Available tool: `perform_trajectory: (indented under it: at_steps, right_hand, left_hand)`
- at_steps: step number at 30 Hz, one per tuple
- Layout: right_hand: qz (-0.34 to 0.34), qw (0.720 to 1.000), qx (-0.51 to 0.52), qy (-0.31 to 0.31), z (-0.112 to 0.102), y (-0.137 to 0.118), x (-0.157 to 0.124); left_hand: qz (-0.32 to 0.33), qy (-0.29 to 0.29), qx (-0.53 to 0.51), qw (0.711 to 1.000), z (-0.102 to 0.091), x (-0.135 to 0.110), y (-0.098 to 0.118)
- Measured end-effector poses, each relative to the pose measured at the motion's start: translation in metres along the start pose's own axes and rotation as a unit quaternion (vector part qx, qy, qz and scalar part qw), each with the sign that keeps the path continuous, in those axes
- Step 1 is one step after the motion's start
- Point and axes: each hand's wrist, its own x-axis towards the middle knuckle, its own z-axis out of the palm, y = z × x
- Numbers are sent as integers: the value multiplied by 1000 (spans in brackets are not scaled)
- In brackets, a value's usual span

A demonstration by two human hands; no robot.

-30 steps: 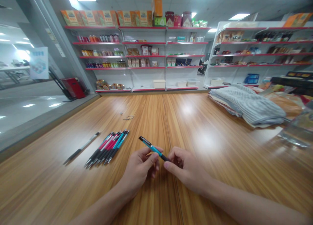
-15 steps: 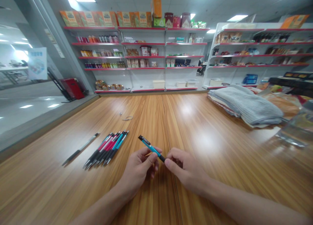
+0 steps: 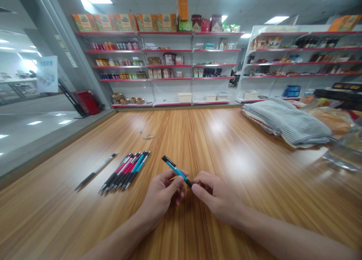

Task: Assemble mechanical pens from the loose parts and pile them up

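A blue pen (image 3: 174, 168) with a black clip end is held just above the wooden table (image 3: 232, 147), slanting up to the left. My left hand (image 3: 162, 198) pinches its barrel between thumb and fingers. My right hand (image 3: 216, 198) is closed round the pen's black tip end. To the left lies a tight row of several pens (image 3: 126, 174), red and blue with black tips. A single dark pen (image 3: 94, 172) lies apart, further left.
A small ring and a curved wire piece (image 3: 148, 136) lie further back on the table. Folded striped cloths (image 3: 288, 122) are stacked at the right, with a clear plastic item (image 3: 346, 149) beyond them. Shop shelves (image 3: 169, 64) line the far wall.
Both hands stay on the blue pen in almost the same place; the fingers shift only slightly. The view has drifted a little.
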Motion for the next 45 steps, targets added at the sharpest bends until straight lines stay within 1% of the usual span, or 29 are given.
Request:
perform_trajectory:
  at_steps: [2, 6, 8, 10, 13, 14, 16, 19, 22, 34, 40, 45]
  right_hand:
    - [-6, 1000, -12, 3, 0, 0, 0]
    - [42, 999, 18, 5, 1, 3, -1]
    - [53, 998, 30, 2, 2, 4, -1]
    - [40, 999, 28, -1, 1, 3, -1]
    - [-5, 1000, 2, -3, -1, 2, 0]
    - [-10, 1000, -3, -2, -1, 2, 0]
    - [8, 1000, 7, 0, -1, 2, 0]
    - [57, 997, 47, -3, 1, 3, -2]
    - [70, 996, 61, -10, 2, 4, -3]
    - [67, 996, 54, 3, 3, 5, -2]
    - [52, 998, 44, -4, 2, 4, -1]
    - [41, 999, 32, -1, 1, 1, 0]
  left_hand:
    - [-4, -1, 5, 1000, 0, 0, 0]
    - [-10, 6, 8, 1000, 1, 0, 1]
    - [-10, 5, 2, 1000, 1, 0, 0]
    - [-7, 1, -1, 1000, 0, 0, 0]
    - [-2, -4, -3, 1000, 0, 1, -1]
    - [-2, -6, -2, 1000, 0, 1, -1]
    - [-3, -9, 0, 1000, 0, 1, -1]
    - [-4, -9, 2, 1000, 0, 1, -1]
    - [-7, -7, -4, 1000, 1, 0, 1]
    - [15, 16, -62, 998, 6, 0, 9]
    - [21, -4, -56, 998, 6, 1, 7]
    - [20, 24, -73, 997, 6, 2, 8]
